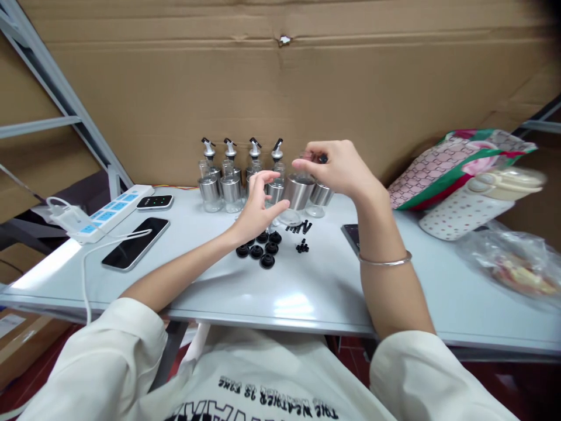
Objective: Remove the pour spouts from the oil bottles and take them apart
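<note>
My right hand [339, 166] is closed round the neck of a glass oil bottle [300, 190] with a steel sleeve, which tilts slightly above the table. A small dark thing shows by its fingers; I cannot tell what it is. Just left of this bottle is my left hand [258, 210], fingers spread and holding nothing. Behind the hands stand more glass bottles with steel sleeves [209, 190], the back ones topped with pourer spouts [230, 146]. Black round caps [267, 261] lie below my left hand. Short black tubes [302, 227] and tiny black pieces [302, 247] lie beside them.
A power strip [113, 213] with a white cable and two phone-like devices [135, 244] [155, 202] lie at the left. Another phone [350, 237] is partly behind my right forearm. A dotted bottle [467, 207], patterned bag [432, 169] and plastic bag [521, 269] occupy the right. Cardboard [280, 88] stands behind.
</note>
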Motion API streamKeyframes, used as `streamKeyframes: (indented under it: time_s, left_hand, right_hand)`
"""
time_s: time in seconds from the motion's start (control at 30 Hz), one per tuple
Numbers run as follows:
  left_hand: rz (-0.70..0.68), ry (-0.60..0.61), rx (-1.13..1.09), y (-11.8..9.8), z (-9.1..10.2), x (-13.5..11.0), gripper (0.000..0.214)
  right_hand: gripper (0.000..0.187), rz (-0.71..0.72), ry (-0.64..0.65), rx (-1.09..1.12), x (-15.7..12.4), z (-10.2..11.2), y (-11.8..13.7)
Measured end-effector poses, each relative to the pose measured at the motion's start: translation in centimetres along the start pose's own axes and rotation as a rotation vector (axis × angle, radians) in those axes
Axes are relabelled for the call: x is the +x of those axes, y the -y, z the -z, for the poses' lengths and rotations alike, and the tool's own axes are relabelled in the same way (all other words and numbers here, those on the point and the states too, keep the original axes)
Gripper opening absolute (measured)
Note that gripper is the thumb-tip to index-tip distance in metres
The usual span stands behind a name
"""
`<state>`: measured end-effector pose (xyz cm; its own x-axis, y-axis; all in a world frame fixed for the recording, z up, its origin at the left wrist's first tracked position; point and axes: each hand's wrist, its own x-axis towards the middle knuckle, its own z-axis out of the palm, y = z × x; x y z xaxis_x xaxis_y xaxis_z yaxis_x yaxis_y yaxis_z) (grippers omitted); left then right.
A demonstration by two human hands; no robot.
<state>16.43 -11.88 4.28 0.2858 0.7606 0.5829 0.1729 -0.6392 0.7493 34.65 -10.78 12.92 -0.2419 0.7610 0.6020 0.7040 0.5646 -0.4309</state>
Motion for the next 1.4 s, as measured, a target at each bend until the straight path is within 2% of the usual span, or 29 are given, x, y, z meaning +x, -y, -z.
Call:
streamKeyframes:
  time_s: [0.1,0.23,0.47,0.87,1.07,1.17,1.3,1.4]
  left_hand:
    - [-0.003,-0.001,-0.008,-0.3,0.3,0.1,0.046]
    - [0.087,-0.016,-0.089,-0.9,0.2,0.2,0.036]
    - [0.157,-0.021,-0.125,-1.2,0.2,0.2,0.026]
    - [0.221,-0.060,-0.149,0.1,0.6,1.0,0.023]
    - [0.253,-0.059,-0.175,0.4,0.6,1.1,0.023]
    - [0.275,-0.062,-0.191,0.5,0.7,1.2,0.024]
    - [0.274,-0.127,-0.259,0.7,1.4,1.9,0.029]
    - [0.211,-0.205,-0.311,0.5,2.2,2.5,0.028]
  right_hand:
    - [0.024,-0.033,-0.088,-0.100,0.3,-0.3,-2.0]
    - [0.020,-0.040,-0.130,-0.142,0.8,-1.7,-4.0]
    - [0.019,-0.083,-0.120,-0.284,0.8,-3.3,-5.1]
    - [0.019,-0.233,-0.024,-0.427,0.9,-6.3,-6.6]
    - [0.024,-0.248,-0.034,-0.411,0.9,-6.2,-7.2]
    - [0.023,-0.232,-0.054,-0.325,1.1,-5.8,-7.0]
    - [0.023,-0.123,-0.214,-0.114,1.5,-4.4,-5.5]
    - [0.033,0.008,-0.285,0.013,1.7,-3.2,-3.9]
